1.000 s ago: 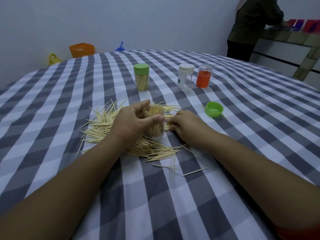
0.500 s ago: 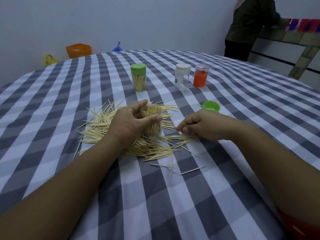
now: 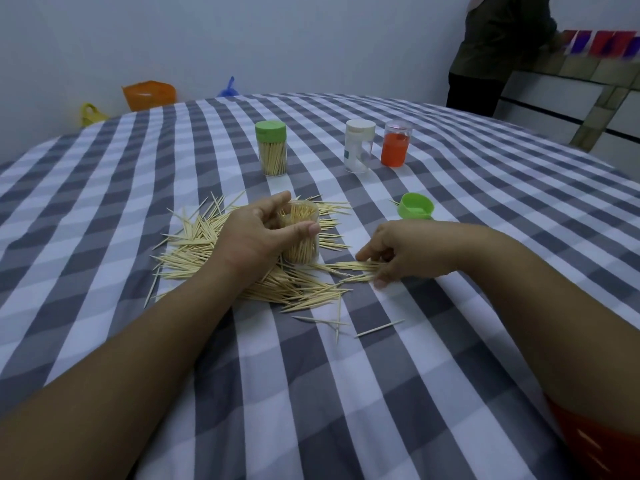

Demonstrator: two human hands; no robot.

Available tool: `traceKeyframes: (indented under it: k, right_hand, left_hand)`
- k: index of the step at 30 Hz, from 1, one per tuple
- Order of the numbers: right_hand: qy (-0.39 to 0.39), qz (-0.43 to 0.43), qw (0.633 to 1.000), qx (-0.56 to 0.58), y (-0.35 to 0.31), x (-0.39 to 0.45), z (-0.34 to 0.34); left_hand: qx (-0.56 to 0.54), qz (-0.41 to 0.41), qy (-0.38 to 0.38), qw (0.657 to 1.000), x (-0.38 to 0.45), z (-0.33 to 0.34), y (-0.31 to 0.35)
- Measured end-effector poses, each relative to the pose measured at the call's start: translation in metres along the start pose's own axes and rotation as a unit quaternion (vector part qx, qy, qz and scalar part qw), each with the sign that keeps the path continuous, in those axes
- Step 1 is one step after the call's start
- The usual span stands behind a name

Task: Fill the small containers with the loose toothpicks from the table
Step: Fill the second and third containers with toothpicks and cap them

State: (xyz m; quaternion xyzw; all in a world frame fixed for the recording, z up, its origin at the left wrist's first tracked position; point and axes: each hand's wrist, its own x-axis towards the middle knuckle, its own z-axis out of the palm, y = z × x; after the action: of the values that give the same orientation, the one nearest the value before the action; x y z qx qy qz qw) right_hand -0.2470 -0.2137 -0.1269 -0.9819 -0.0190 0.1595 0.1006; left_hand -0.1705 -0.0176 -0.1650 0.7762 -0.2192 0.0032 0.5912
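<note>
Where the grey-and-white checked tablecloth [image 3: 346, 393] spreads in soft woven folds over the broad table, everything else sits small upon it. Beyond the far edge a person in dark clothing [image 3: 498, 46] stands at a tiled counter [image 3: 588, 77], and an orange bag [image 3: 149, 95], a yellow one [image 3: 90, 114] and a blue one [image 3: 228, 88] show behind the table.

The loose toothpicks [image 3: 194, 244], thin pale wooden slivers with pointed ends, lie in a tangled heap at mid-table, with a few strays [image 3: 379, 328] nearer the camera. The left hand [image 3: 249, 237] rests on the heap, fingers and thumb curled round an open clear plastic container [image 3: 301, 237], a small upright cylinder packed with toothpicks on end; the hand hides much of its left wall. The right hand [image 3: 405, 252], apart from the left, lies at the heap's right fringe, fingers bent down onto a small bundle of toothpicks [image 3: 353, 266]; it appears to gather them, but I cannot tell whether it actually grips them.

Farther back stand three more cylinders: a green-lidded container [image 3: 271, 148] full of toothpicks, a clear one with a white cap [image 3: 359, 145], and just beside it a clear container with orange inside [image 3: 396, 143]. A loose green lid [image 3: 415, 206], round and glossy, lies open side up behind the right hand.
</note>
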Motion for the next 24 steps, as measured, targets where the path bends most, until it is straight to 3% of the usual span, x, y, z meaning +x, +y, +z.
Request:
traceKeyframes:
  k: [7, 12, 17, 21, 24]
  right_hand:
    - [0.08, 0.0, 0.984, -0.158, -0.007, 0.015, 0.015]
    - [0.172, -0.019, 0.967, -0.186, -0.008, 0.03, 0.029]
    - [0.203, -0.025, 0.96, -0.191, -0.005, 0.033, 0.029]
    - [0.2, 0.014, 0.974, -0.106, -0.001, 0.029, 0.02]
    - [0.246, 0.038, 0.964, 0.097, 0.001, 0.023, 0.011]
  left_hand:
    - [-0.01, 0.001, 0.0, 1.0, 0.0, -0.001, 0.001]
    - [-0.011, 0.0, -0.002, 1.0, -0.001, -0.001, 0.001]
    - [0.007, 0.001, 0.0, 1.0, -0.002, -0.001, 0.002]
    - [-0.009, -0.008, -0.007, 1.0, -0.002, 0.0, 0.003]
    - [-0.019, -0.012, -0.012, 1.0, -0.004, 0.0, 0.003]
